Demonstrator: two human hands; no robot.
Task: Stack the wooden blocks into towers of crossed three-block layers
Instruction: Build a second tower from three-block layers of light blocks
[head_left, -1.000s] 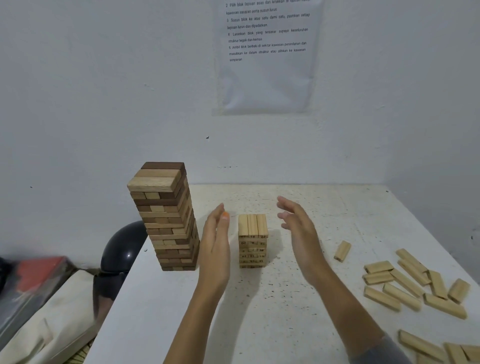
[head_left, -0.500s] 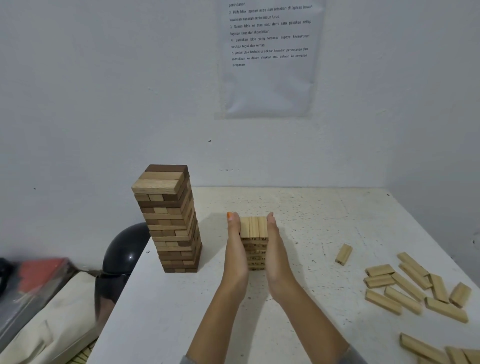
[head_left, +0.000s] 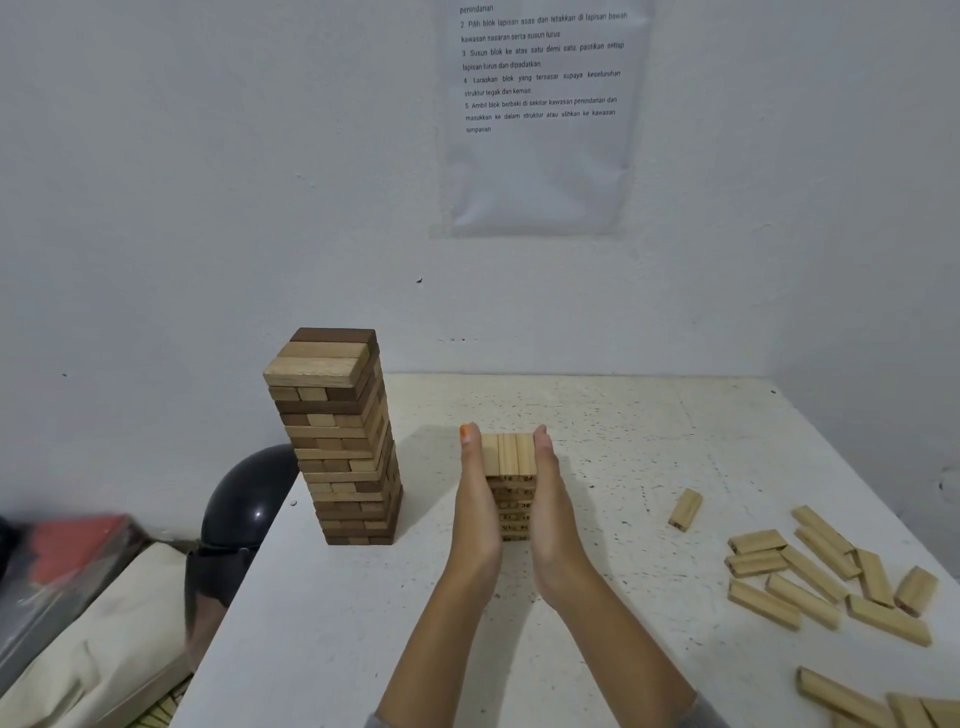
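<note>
Both hands are flat against the short tower (head_left: 508, 454), which stands near the middle of the table (head_left: 649, 415). The left hand (head_left: 475, 499) presses its left face and the right hand (head_left: 550, 504) its right face. The fingers are straight and together, palms facing each other, so nothing is grasped or curled round: this is a squeeze, not a hold. A second ago the same hands were spread apart on either side of the tower, clear of it. Half a second ago they had closed onto it, and they stay pressed there now.

The top layer shows three pale blocks lying side by side, running away from the camera, with crossed layers beneath whose ends bear small dark marks. The tower's height looks unchanged across the three pictures. The step in hand therefore seems to be squaring the layers up rather than adding one, and once they sit flush the stack should take further layers more safely.

The tall tower (head_left: 337, 436) of mixed dark and pale blocks stands to the left, apart from the hands and looking finished. A pile of loose blocks (head_left: 826, 577) lies well off to the right, with a single block (head_left: 685, 509) between it and the short tower, so plenty remains to be stacked. Pressing unevenly could skew or topple the short tower.
</note>
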